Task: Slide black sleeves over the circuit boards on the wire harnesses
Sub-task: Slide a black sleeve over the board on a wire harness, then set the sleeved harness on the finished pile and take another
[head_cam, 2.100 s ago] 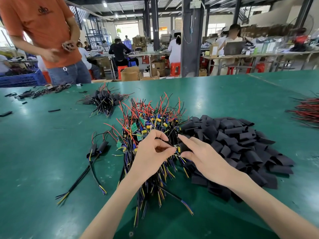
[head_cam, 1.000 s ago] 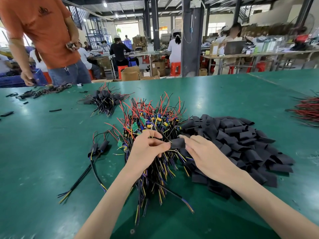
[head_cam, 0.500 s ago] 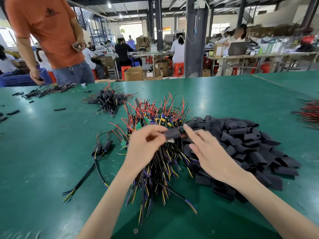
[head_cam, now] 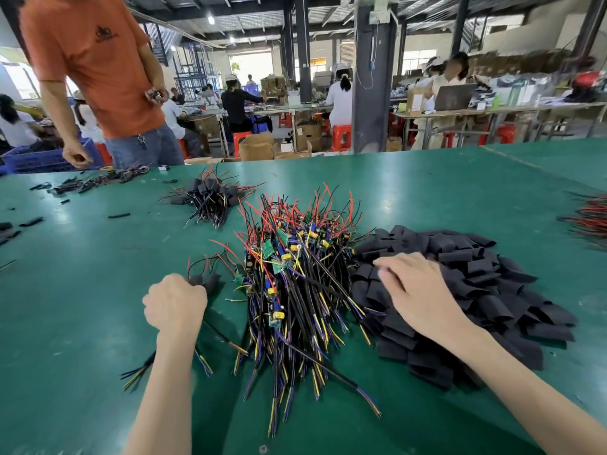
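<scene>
A pile of wire harnesses [head_cam: 295,274] with bare green circuit boards lies in the middle of the green table [head_cam: 427,198]. To its right is a heap of flat black sleeves [head_cam: 476,284]. My left hand [head_cam: 175,302] is closed around a sleeved harness [head_cam: 210,280] at the small group of sleeved ones left of the pile; its wires trail toward me under my wrist. My right hand [head_cam: 417,287] rests on the left edge of the sleeve heap, fingers spread and blurred; whether it holds a sleeve is hidden.
Another bundle of sleeved harnesses [head_cam: 210,195] lies farther back. A person in an orange shirt [head_cam: 98,60] stands at the far left edge by loose black parts [head_cam: 95,180]. Red and black wires [head_cam: 588,218] lie at the right edge.
My left hand has carried the sleeved harness from the middle down to the left, onto the small sleeved group. My right hand let go and moved right onto the sleeve heap.
</scene>
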